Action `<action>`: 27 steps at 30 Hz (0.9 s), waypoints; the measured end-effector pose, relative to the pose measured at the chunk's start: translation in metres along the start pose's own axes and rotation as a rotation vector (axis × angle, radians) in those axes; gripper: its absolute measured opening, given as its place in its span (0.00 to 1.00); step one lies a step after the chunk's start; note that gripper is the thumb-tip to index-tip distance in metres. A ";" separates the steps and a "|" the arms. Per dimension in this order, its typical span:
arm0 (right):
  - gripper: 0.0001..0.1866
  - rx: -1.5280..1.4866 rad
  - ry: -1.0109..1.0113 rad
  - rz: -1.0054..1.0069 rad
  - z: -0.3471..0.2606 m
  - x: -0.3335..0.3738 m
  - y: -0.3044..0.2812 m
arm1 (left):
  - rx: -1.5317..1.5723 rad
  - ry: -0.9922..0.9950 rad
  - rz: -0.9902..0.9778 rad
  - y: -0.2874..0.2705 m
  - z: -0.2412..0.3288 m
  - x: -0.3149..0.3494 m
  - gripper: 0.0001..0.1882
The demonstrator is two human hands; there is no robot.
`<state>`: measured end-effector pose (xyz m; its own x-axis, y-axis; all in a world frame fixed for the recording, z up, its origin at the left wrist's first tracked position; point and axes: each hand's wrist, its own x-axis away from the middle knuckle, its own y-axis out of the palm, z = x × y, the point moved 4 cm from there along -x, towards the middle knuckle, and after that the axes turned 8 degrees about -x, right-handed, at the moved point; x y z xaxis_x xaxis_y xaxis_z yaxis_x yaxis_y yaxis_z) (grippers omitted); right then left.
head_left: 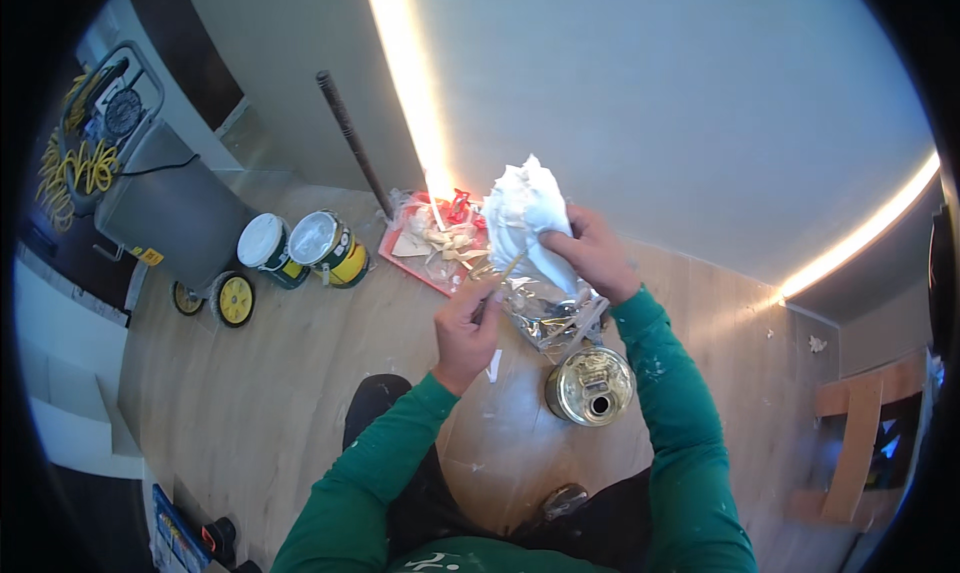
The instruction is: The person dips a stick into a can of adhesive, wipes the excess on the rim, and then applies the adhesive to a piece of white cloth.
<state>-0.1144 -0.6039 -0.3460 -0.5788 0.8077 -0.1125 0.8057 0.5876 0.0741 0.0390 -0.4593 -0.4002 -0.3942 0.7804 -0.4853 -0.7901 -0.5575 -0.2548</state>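
Note:
My right hand (598, 258) grips a crumpled white rag or wad of paper (528, 213) by its lower right side, thumb on top. My left hand (468, 333), fingers closed, pinches a thin light-brown stick (513, 265) whose tip reaches the lower edge of the white wad. Whether the stick is a brush handle I cannot tell. Just below my hands, shiny silver packaging (560, 318) lies on the floor. A gold-coloured metal can (590, 386) with an open round spout stands nearer to me, between my forearms.
A red dustpan (415, 265) with a long dark handle (352, 138) holds torn scraps by the wall. Two lidded paint buckets (345, 263) stand left, beside a wheeled grey machine (175, 198) with a coiled yellow hose. Cardboard pieces (855, 443) lean at the right.

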 end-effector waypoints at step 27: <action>0.13 0.092 0.154 0.075 -0.065 0.109 -0.036 | 0.597 -0.220 -0.487 0.083 0.042 0.058 0.12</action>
<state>-0.2149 -0.5343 -0.2966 -0.5237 0.8508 0.0438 0.8512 0.5247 -0.0152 -0.0687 -0.4487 -0.4145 0.0256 0.9697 -0.2429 -0.9905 0.0575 0.1251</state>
